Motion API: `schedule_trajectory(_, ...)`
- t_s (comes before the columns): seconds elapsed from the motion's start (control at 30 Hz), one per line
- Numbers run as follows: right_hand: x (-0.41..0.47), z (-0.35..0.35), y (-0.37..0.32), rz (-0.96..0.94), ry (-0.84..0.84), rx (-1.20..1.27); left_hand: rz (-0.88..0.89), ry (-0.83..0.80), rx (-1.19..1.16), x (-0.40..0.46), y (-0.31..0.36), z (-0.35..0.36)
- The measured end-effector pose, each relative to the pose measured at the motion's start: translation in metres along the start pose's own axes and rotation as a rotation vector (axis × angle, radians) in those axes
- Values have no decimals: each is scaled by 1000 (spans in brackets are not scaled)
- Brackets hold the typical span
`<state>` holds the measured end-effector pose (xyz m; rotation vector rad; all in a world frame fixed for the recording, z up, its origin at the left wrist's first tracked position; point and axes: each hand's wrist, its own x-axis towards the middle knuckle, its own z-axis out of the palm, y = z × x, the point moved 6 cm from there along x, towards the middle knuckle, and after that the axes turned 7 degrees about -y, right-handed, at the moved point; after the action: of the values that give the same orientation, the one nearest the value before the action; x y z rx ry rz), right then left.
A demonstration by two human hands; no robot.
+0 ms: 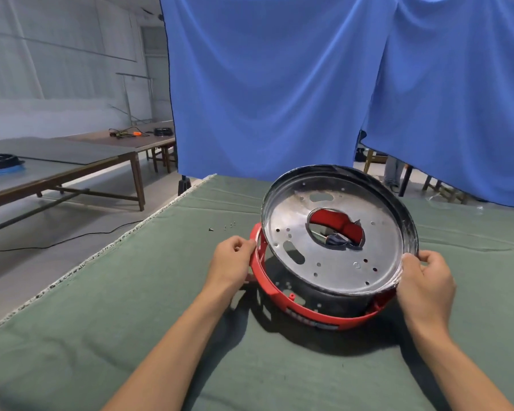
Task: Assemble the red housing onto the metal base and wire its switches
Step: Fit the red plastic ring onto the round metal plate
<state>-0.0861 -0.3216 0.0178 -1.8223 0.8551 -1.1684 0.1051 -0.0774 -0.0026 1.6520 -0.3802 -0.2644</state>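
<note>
Mid-fit right now. Metal base (336,241), a round stamped pan with a big centre cutout and loads of small holes, tipped up on its far edge and half sunk into the red housing (279,295), which sits on the green-covered table (131,307). Near rim of the pan down inside the red ring at the right, far rim well above it. Something dark poking through the centre cutout, maybe a switch or wire end, hard to tell.

Probably stiff and fairly light for its size, thin sheet metal, shiny, so likely a bit slippery, with edges worth respecting. Best held at the rolled rim, opposite sides, not through the holes. Red ring looks like thin slotted plastic, so probably flexy and crackable if forced.

Right hand (425,280) pinching the pan's near-right rim, thumb on top, fingers (428,258) curled around the edge. Left hand (232,259) curled against the outside of the red ring on the left, steadying it. Both forearms reaching straight in from below.

A few loose screws (224,226) on the cloth just beyond the left hand.
</note>
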Motion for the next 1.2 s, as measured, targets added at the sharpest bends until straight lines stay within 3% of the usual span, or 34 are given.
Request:
schedule_trajectory(0.23, 10, -8, 16, 101, 59, 61, -72, -61, -445, -4, 8, -1)
schedule_trajectory(0.47, 17, -2, 35, 211, -30, 167, -140, 3, -541, 0, 2, -12)
schedule_trajectory(0.57, 17, -3, 32, 152, -40, 144, -148, -7, -561, -1, 1, -13)
schedule_trajectory(0.73, 7, -16, 5, -123, 97, 46, -136, 3, -566, -3, 4, -10)
schedule_trajectory(1.2, -6, -23, -18, -318, 198, 16, -148, 44, -435, -8, 4, -13)
